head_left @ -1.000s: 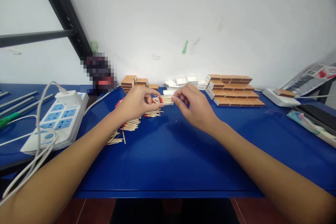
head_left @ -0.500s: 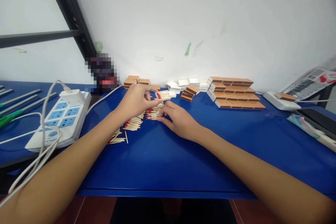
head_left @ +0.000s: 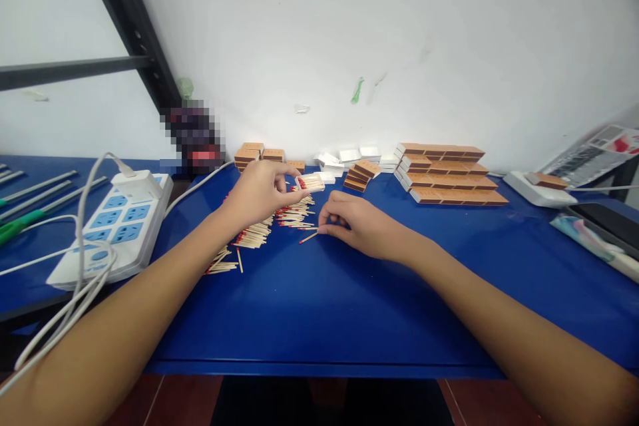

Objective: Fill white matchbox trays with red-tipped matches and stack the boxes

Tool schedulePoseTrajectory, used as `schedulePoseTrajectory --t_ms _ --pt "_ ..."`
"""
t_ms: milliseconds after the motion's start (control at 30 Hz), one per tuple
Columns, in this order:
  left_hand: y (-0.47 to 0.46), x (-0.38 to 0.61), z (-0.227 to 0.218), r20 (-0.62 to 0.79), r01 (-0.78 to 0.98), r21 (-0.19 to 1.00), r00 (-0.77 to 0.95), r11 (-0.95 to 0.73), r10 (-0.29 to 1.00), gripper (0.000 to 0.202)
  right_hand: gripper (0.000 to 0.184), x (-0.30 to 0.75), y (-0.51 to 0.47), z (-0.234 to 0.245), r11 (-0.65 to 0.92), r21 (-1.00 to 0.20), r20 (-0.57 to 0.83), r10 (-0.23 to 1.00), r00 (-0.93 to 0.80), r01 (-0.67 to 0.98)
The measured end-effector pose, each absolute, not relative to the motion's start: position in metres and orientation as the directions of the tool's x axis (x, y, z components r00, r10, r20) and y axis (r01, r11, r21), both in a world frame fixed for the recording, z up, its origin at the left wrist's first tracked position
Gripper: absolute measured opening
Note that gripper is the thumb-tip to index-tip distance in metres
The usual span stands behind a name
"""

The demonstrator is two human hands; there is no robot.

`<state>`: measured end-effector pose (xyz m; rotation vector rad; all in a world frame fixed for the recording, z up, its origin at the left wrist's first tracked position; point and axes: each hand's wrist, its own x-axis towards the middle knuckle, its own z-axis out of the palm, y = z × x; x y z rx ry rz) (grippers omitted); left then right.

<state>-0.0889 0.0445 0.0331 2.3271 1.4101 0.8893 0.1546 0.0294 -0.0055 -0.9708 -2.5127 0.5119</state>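
Observation:
My left hand holds a small white matchbox tray partly filled with red-tipped matches, a little above the blue table. Below it lies a loose heap of matches spread toward the left. My right hand rests low on the table, its fingertips pinched on a single match that lies at the heap's right edge.
Stacks of brown matchbox sleeves and white trays line the wall, with more brown boxes behind my left hand. A white power strip with cables sits left. A phone and papers lie far right.
My right hand left the tray, dropped to the match heap, then drew back to the right with one match pinched. My left hand kept the tray almost still.

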Motion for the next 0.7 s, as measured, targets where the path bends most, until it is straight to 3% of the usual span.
schedulePoseTrajectory --t_ms 367,700 --pt "0.045 -0.089 0.032 0.359 0.699 0.525 0.335 -0.486 0.871 0.031 0.003 0.152 0.022 0.0 0.69 -0.508 0.182 0.67 -0.719 0.515" --pt "0.043 -0.089 0.031 0.336 0.685 0.536 0.362 -0.493 0.869 0.035 0.01 0.147 0.017 -0.002 0.673 -0.516 0.147 0.679 -0.719 0.53"
